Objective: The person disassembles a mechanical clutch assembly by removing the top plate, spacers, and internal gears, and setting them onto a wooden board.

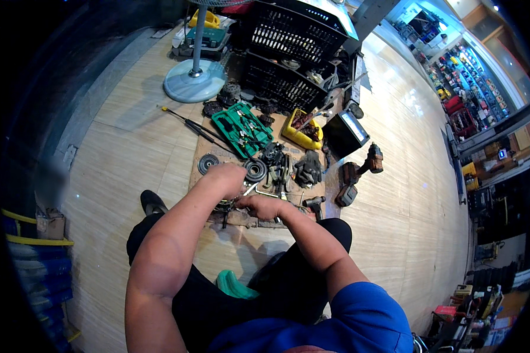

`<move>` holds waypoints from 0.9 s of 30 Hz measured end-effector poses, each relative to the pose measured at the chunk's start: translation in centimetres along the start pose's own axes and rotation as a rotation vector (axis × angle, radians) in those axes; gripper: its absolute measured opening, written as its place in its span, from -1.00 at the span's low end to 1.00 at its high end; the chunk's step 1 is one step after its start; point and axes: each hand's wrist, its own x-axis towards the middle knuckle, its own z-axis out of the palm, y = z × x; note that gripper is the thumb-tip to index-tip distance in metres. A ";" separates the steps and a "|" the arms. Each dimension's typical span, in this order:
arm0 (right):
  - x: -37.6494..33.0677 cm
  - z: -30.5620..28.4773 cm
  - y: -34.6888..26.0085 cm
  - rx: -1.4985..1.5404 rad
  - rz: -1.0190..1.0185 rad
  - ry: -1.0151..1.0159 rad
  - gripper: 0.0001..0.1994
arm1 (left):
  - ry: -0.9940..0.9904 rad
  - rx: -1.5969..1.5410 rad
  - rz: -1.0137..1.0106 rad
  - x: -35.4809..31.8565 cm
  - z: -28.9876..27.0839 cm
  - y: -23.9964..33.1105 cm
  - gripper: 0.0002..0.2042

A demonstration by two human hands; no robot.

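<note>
My left hand point(227, 179) is closed, knuckles up, over the front part of a cardboard sheet point(203, 144) on the floor. Close by, my right hand point(261, 207) has its fingers curled toward the same spot, where a dark part point(224, 207) shows below the left wrist. What the fingers of either hand hold is hidden or too small to name. Just beyond the left hand lie a black pulley with a round centre point(255, 170) and a second round pulley point(208, 163). Metal hand tools point(267, 193) lie right of the hands.
Farther out are a green tool case point(229, 125), a yellow tub point(298, 139) and dark gloves point(308, 169). A cordless impact driver point(350, 173) stands on the right. Black crates point(285, 79) and a fan base point(185, 88) stand behind. Something green point(235, 286) lies between my legs.
</note>
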 end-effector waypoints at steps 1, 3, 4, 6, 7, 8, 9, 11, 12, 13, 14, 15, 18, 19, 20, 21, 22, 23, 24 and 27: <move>0.0 -0.1 -0.1 0.006 0.011 -0.007 -0.46 | -0.008 0.010 -0.001 0.1 0.0 0.0 -0.64; -0.1 -0.3 -0.2 0.013 0.023 0.003 -0.48 | -0.023 0.031 -0.006 0.2 0.1 -0.1 -0.64; -0.2 -0.3 -0.3 0.015 0.025 0.020 -0.50 | -0.024 0.028 -0.007 0.2 0.2 -0.1 -0.64; -0.3 -0.7 -0.5 -0.031 0.060 0.040 -0.51 | -0.025 0.022 -0.009 0.3 0.2 -0.1 -0.64; -0.3 -0.9 -0.6 -0.078 0.092 0.042 -0.51 | -0.018 0.018 -0.009 0.2 0.2 -0.1 -0.64; -0.2 -1.1 -0.8 -0.124 0.124 0.043 -0.51 | -0.012 0.014 -0.010 0.1 0.2 -0.1 -0.64; -0.2 -1.1 -1.0 -0.128 0.142 0.074 -0.52 | -0.006 0.010 -0.012 0.0 0.2 -0.1 -0.64; 0.1 -0.9 -1.4 -0.135 0.178 0.137 -0.53 | -0.008 0.017 -0.021 0.1 0.3 -0.2 -0.64; 0.3 -0.7 -1.5 -0.113 0.150 0.193 -0.56 | -0.008 0.021 -0.027 0.1 0.3 -0.3 -0.64; 0.5 -0.3 -1.6 -0.090 0.121 0.249 -0.60 | -0.022 0.025 -0.035 0.1 0.3 -0.4 -0.64; 0.5 0.1 -1.5 -0.068 0.097 0.307 -0.63 | -0.036 0.029 -0.036 0.0 -0.1 0.0 -0.63; 0.6 0.5 -1.1 -0.031 0.090 0.369 -0.65 | -0.050 0.033 -0.037 -0.1 -0.3 0.2 -0.63; 1.4 1.3 0.1 0.112 0.153 0.481 -0.69 | -0.039 0.022 -0.036 -0.3 -0.3 0.3 -0.62; 1.6 1.5 0.4 0.178 0.233 0.471 -0.70 | -0.030 0.023 -0.032 -0.3 -0.3 0.3 -0.62; 2.0 1.7 0.7 0.246 0.307 0.456 -0.71 | -0.023 0.023 -0.035 -0.5 -0.3 0.1 -0.61; 1.9 2.0 1.7 0.297 0.317 0.468 -0.72 | -0.012 0.024 -0.022 -0.4 -0.4 0.3 -0.61; 1.8 2.2 2.7 0.348 0.328 0.482 -0.73 | -0.002 0.027 -0.009 -0.1 -0.3 0.5 -0.61; 2.0 2.2 2.5 0.404 0.331 0.486 -0.74 | 0.004 0.028 -0.009 0.1 0.0 0.2 -0.61; 2.1 2.2 2.2 0.496 0.375 0.502 -0.76 | 0.010 0.030 -0.007 0.2 0.3 0.0 -0.61; 2.2 1.8 0.6 0.789 0.458 0.518 -0.80 | -0.010 0.049 -0.022 0.0 0.5 -0.4 -0.61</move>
